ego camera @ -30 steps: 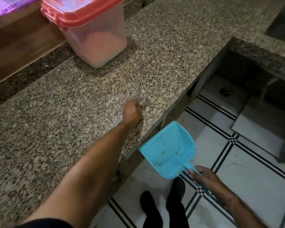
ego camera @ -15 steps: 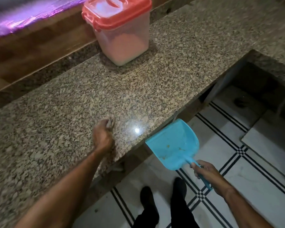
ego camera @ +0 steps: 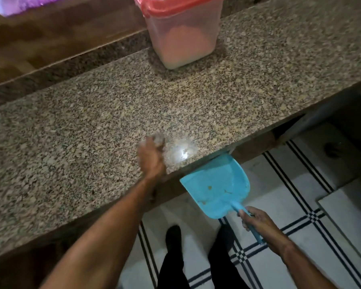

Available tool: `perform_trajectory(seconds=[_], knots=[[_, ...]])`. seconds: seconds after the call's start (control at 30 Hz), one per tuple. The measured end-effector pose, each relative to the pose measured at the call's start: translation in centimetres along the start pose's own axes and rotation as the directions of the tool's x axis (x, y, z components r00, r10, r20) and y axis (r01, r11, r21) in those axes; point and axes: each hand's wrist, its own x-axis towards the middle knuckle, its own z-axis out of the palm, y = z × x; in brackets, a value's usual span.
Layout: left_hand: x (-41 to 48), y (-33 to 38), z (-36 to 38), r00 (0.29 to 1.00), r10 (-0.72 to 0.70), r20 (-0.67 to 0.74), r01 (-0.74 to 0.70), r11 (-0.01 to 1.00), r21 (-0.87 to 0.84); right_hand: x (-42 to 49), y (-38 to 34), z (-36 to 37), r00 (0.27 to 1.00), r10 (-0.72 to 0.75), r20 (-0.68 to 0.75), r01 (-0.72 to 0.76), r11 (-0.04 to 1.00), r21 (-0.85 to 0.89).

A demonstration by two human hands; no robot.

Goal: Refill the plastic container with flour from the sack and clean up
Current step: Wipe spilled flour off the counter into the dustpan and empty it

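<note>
Head view. The left hand (ego camera: 152,157) is seen on the speckled granite surface (ego camera: 217,105), near its front edge, fingers curled in loosely; the fingertips are blurred and pale, dusted or bunched over something whitish that cannot be told. Whether anything is gripped cannot be told. A bright glare spot (ego camera: 182,152) is seen on the surface just right of this hand.

The right hand (ego camera: 258,226) is closed around the handle of the blue dustpan (ego camera: 215,186), held below the front edge of the surface, over the tiled floor (ego camera: 300,205). The far lip of the dustpan is tucked just under the edge. A few brownish specks are seen in the pan.

Against the frame half a second earlier: the left hand has been shifted right along the surface, closer to the dustpan; the dustpan has been raised so that its lip meets the edge; the container is now seen higher and its lid is cut off by the frame top.

The dustpan's long axis runs from near right to far left, handle toward the person, open mouth pointing at the surface edge, pan face up and tilted.

The plastic container (ego camera: 179,36) stands upright at the far side of the surface, centre, well apart from both hands; red lid (ego camera: 175,7) on, pale flour seen through the wall to roughly two-thirds. Dark trouser legs (ego camera: 173,257) are seen on the floor below.
</note>
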Motion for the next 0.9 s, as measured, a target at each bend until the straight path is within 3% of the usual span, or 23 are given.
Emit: perform_trajectory(seconds=[0.1, 0.2, 0.33, 0.53, 0.77, 0.9], knots=[[-0.1, -6.6, -3.9, 0.931, -0.330, -0.156, 0.355, 0.916, 0.186, 1.0, -0.2, -2.1, 0.998, -0.009, 0.064, 0.011, 0.999, -0.035], [-1.8, -8.7, -5.3, 0.871, -0.457, -0.180, 0.491, 0.826, 0.279, 2.0, -0.3, -3.5, 0.994, -0.005, 0.113, 0.013, 0.998, -0.069], [-3.9, -4.3, -2.3, 0.911, -0.365, -0.192, 0.410, 0.852, 0.325, 2.8, -0.4, -4.5, 0.989, 0.007, 0.151, 0.010, 0.994, -0.113], [-5.0, 3.0, 5.0, 0.979, -0.177, -0.101, 0.196, 0.953, 0.232, 3.0, -0.3, -5.5, 0.986, 0.009, 0.165, 0.012, 0.992, -0.123], [-4.5, 9.4, 9.8, 0.997, -0.044, 0.056, 0.042, 0.998, 0.035, 3.1, 0.2, -6.0, 0.984, 0.029, 0.176, -0.007, 0.992, -0.130], [-3.8, 9.3, 9.4, 0.987, -0.023, 0.160, 0.053, 0.981, -0.188, 3.0, -0.3, -6.4, 0.985, 0.013, 0.170, 0.005, 0.995, -0.104]])
